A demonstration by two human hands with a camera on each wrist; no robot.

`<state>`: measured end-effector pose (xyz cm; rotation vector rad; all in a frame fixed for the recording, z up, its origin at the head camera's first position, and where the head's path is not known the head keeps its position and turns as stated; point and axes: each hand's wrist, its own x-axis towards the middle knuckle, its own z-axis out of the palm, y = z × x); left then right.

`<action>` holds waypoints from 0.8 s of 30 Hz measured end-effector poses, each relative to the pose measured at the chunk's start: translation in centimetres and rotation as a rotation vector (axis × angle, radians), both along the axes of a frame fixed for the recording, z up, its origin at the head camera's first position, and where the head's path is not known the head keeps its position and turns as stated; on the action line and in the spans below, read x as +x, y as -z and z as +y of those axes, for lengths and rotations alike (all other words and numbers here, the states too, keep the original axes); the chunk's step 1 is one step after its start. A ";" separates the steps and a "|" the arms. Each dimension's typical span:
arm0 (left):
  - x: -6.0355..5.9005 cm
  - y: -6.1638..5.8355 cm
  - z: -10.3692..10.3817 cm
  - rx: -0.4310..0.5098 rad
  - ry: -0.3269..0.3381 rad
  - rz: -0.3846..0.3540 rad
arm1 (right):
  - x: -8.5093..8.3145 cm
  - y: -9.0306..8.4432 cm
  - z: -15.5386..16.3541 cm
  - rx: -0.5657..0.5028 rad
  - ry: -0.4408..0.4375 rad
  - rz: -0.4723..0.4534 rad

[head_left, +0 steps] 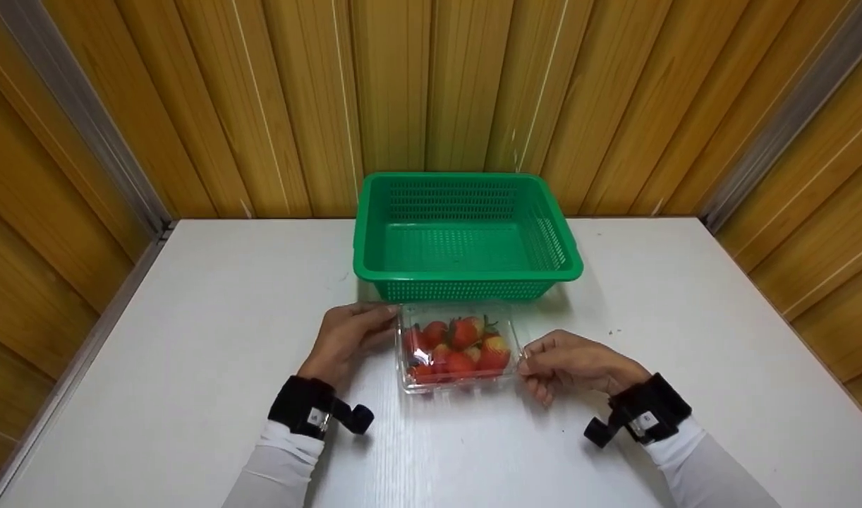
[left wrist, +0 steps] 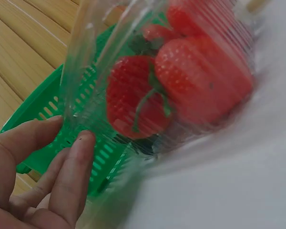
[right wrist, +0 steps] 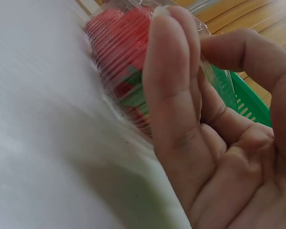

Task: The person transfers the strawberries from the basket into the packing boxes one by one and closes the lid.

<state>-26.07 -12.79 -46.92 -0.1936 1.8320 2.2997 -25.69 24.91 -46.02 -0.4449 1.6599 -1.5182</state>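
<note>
A clear plastic punnet (head_left: 456, 312) holds several red strawberries (head_left: 461, 363), some with green leaves, on the near side of the basket. My left hand (head_left: 343, 340) pinches the punnet's far left edge between thumb and fingers; the left wrist view shows the fingertips (left wrist: 81, 143) at its plastic rim. On the other side, my right hand (head_left: 579, 361) pinches the right edge near the front corner. In the right wrist view, its fingers (right wrist: 169, 71) partly cover the punnet's ribbed wall (right wrist: 97, 57). Whether the punnet is touching the table cannot be told.
A green plastic basket (head_left: 466, 276) with slotted walls and nothing inside stands directly behind the punnet on the white table (head_left: 262, 282). Wood-patterned panels (head_left: 396, 85) rise behind the table and along both sides.
</note>
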 end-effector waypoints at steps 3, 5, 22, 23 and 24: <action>0.3 -0.5 -0.8 -0.036 0.082 -0.006 | 0.0 0.0 0.0 0.003 0.013 -0.007; 0.6 -0.7 -1.3 -0.060 0.144 -0.026 | 0.0 0.0 0.0 0.005 0.023 -0.007; 1.7 -0.8 -2.5 -0.156 0.593 -0.048 | -0.1 0.2 0.3 -0.057 0.036 -0.022; 1.7 -0.7 -2.5 -0.154 0.606 -0.050 | -0.1 0.2 0.3 -0.059 0.038 -0.025; 1.8 -0.7 -2.5 -0.153 0.617 -0.047 | -0.2 0.2 0.3 -0.058 0.041 -0.026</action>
